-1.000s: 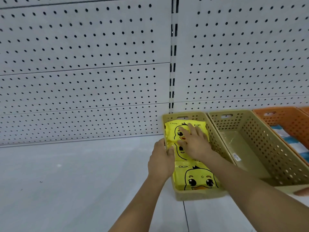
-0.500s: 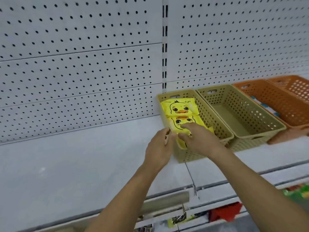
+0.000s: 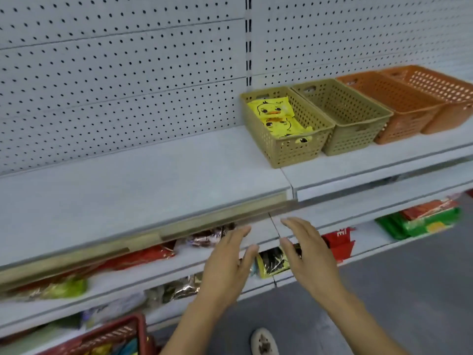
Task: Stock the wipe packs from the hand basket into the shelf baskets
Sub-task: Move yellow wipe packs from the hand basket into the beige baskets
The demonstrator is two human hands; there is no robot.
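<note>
Sitting at seven o'clock, nearest, the red hand basket (image 3: 110,331) shows coloured packs inside, so stock probably remains. Just beyond, at six o'clock, the left hand (image 3: 225,260) and right hand (image 3: 307,254) hang with fingers straight and loosely spread, holding nothing. Behind them lie snack packets (image 3: 143,254) on the lower shelves, whose projecting edges stand between the hand basket and the top shelf. At one o'clock the left olive basket (image 3: 294,152) holds about three overlapping yellow wipe packs (image 3: 275,112). The second olive basket (image 3: 358,142) beside it looks empty, and the contents of the orange baskets (image 3: 404,124) are hidden.
</note>
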